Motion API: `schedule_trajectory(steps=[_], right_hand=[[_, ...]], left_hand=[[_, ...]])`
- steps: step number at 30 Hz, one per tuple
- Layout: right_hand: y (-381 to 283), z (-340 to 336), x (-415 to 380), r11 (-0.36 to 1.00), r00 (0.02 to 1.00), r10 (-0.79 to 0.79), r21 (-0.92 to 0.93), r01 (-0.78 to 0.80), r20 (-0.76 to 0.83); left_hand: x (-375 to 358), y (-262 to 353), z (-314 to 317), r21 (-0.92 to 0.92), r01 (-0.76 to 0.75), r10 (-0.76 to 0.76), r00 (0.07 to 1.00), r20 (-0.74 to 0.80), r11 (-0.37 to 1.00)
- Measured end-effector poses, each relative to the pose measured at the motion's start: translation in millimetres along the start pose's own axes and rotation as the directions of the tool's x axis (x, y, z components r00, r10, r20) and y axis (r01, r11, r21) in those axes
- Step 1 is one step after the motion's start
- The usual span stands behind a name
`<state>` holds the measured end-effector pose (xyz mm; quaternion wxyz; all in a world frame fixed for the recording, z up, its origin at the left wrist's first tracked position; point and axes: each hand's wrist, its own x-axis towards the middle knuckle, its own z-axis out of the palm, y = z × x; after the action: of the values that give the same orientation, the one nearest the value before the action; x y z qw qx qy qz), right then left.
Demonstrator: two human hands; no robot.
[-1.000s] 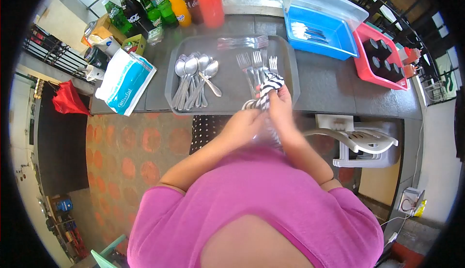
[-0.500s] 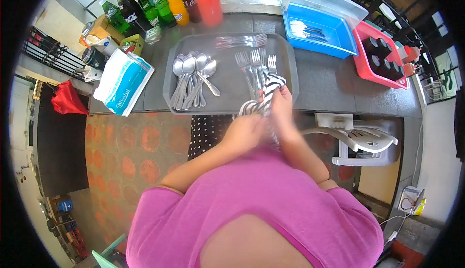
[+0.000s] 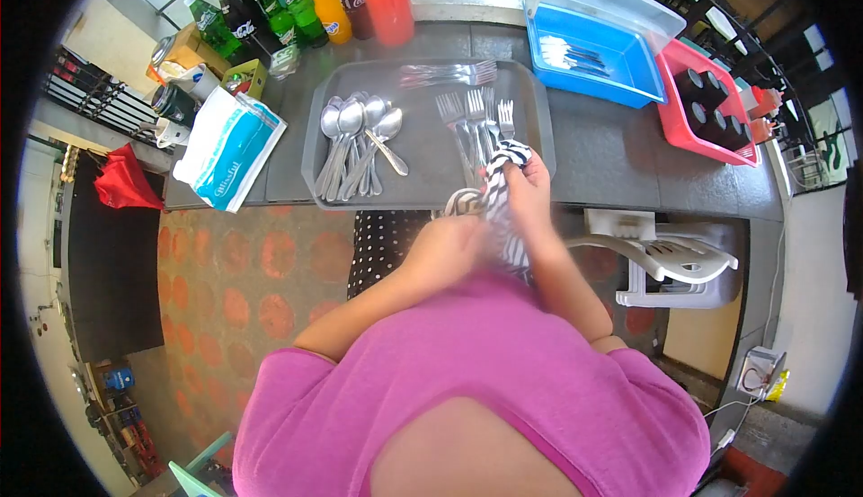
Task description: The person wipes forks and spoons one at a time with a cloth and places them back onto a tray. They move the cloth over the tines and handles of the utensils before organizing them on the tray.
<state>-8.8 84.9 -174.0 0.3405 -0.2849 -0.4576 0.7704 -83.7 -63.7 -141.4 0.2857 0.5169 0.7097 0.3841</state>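
Two hands fill my near view above a red-patterned floor: the left hand point(image 3: 452, 244), blurred, its grip unclear; the right hand point(image 3: 530, 193) closed on a crumpled black-and-white striped cloth point(image 3: 496, 193). Just beyond its fingers, a fork point(image 3: 506, 118) shows shiny tines over the grey tray point(image 3: 422, 151). Farther ahead, bottles point(image 3: 283, 16) stand on the dark tiled table point(image 3: 598, 155).

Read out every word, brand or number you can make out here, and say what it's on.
"Blissful", on the white and blue pack.
"Cola", on the left-hand dark bottle.
"Fanta", on the orange bottle.
Too small or blurred to read: the green bottles, the right-hand dark bottle and the pack's other lettering.
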Motion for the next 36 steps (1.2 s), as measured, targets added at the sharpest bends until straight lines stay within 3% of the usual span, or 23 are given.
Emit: schedule_trajectory(steps=[4,6,7,8,10,12,14,16,17,18,21,28,30,31,32,33,34,35,36], right_hand=[[8,-9,2,0.999,0.999,-0.033,-0.002,0.033,-0.02],[12,-15,7,0.995,0.991,-0.098,0.015,0.1,-0.087],[9,-20,15,0.994,0.974,-0.104,-0.002,0.106,-0.2],[-1,-28,21,0.996,0.945,-0.092,-0.025,0.089,-0.314],[-16,-37,21,0.992,0.953,0.005,0.12,0.033,-0.303],[-19,-35,10,0.997,0.966,0.05,0.077,-0.031,-0.252],[-12,-21,-2,0.982,0.995,0.097,0.166,-0.09,-0.032],[0,-7,-10,0.908,0.958,0.26,0.308,-0.284,0.117],[6,2,-15,0.916,0.957,0.232,0.293,-0.275,0.174],[2,7,-22,0.888,0.912,0.298,0.269,-0.373,0.282],[1,22,-29,0.887,0.925,0.272,0.303,-0.348,0.267],[6,11,-24,0.962,0.922,0.269,-0.039,-0.269,0.279],[5,9,-25,0.958,0.935,0.278,-0.134,-0.253,0.221],[5,9,-26,0.957,0.934,0.281,-0.137,-0.255,0.221],[4,9,-25,0.963,0.934,0.257,-0.144,-0.227,0.247],[2,9,-25,0.969,0.934,0.231,-0.149,-0.196,0.272],[0,12,-26,0.97,0.934,0.228,-0.148,-0.194,0.274],[-3,16,-28,0.96,0.914,0.249,-0.205,-0.189,0.32],[-4,20,-30,0.948,0.891,0.272,-0.262,-0.182,0.363]], left_hand=[[-6,2,-1,-0.012,0.039,-0.038,0.998,0.051,0.999],[-10,2,-1,0.006,0.036,-0.037,0.996,0.079,0.999],[-13,2,-1,0.025,0.03,-0.032,0.994,0.107,0.999],[-17,3,-1,0.022,0.032,-0.034,0.993,0.109,0.999],[-21,5,-5,-0.046,0.002,-0.002,1.0,0.011,0.999],[-14,-6,-8,-0.067,0.053,-0.056,0.998,-0.039,0.996],[-4,-13,-8,-0.092,0.092,-0.099,0.991,-0.084,0.992],[7,-16,-9,-0.053,0.053,-0.063,0.976,-0.208,0.997],[11,-16,-10,-0.035,0.054,-0.06,0.979,-0.196,0.998],[13,-16,-7,-0.036,0.057,-0.063,0.978,-0.2,0.998],[15,-14,-2,0.004,0.049,-0.047,0.98,-0.193,0.999],[13,-14,-13,0.212,0.033,-0.016,0.997,-0.082,0.977],[15,2,-39,0.303,0.046,-0.063,0.997,0.045,0.952],[17,4,-46,0.334,0.123,-0.142,0.989,0.032,0.935],[21,-6,-52,0.23,0.203,-0.224,0.972,0.07,0.952],[24,-9,-55,0.141,0.195,-0.192,0.981,-0.039,0.97],[27,-14,-58,0.054,0.174,-0.165,0.975,-0.151,0.983],[35,-43,-49,-0.097,0.034,-0.055,0.973,-0.222,0.995],[40,-41,-44,-0.095,0.034,-0.055,0.973,-0.223,0.995]])
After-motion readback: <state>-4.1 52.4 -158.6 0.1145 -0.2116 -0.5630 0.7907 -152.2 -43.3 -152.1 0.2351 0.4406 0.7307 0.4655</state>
